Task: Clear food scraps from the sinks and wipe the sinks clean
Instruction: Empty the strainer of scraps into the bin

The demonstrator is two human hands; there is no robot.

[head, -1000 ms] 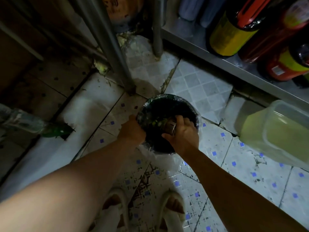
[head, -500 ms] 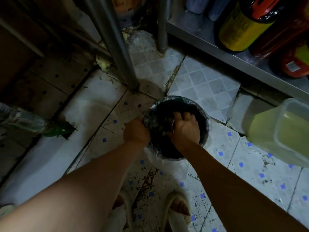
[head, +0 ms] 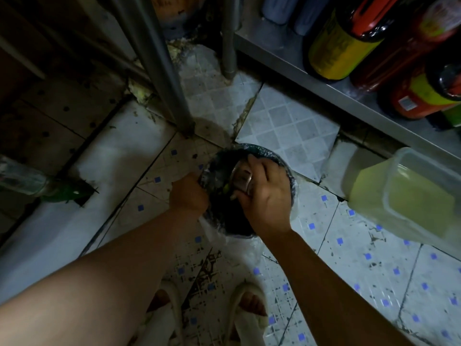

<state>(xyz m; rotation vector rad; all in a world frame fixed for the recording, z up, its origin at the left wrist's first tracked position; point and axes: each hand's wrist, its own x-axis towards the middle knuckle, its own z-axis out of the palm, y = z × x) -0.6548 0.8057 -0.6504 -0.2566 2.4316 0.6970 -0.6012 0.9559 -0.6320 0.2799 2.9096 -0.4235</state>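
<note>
Both hands are down at a small lined bin [head: 287,163] on the tiled floor [head: 374,258]: the left hand [head: 190,196] is curled over the near-left rim, gripping the edge and its plastic liner to steady it, while the right hand [head: 265,201] has its fingers wrapped round a small metal strainer cup [head: 241,179], tipped over the bin's mouth. A bit of yellowish-green scrap [head: 226,188] shows just beside the cup inside the dark bin; whether more clings inside the cup is too dim to tell. Judging from this, the scrap-clearing part is under way, with the strainer being emptied, and the wiping has not visibly begun; no sink is in view, so its condition cannot be told. Just beyond the bin stands a steel table leg [head: 162,66], and to the right a low metal shelf [head: 349,96] carries big sauce bottles [head: 341,41]. A clear plastic tub [head: 404,196] of pale yellow liquid sits on the floor nearby, and sandalled feet [head: 209,310] show below
</note>
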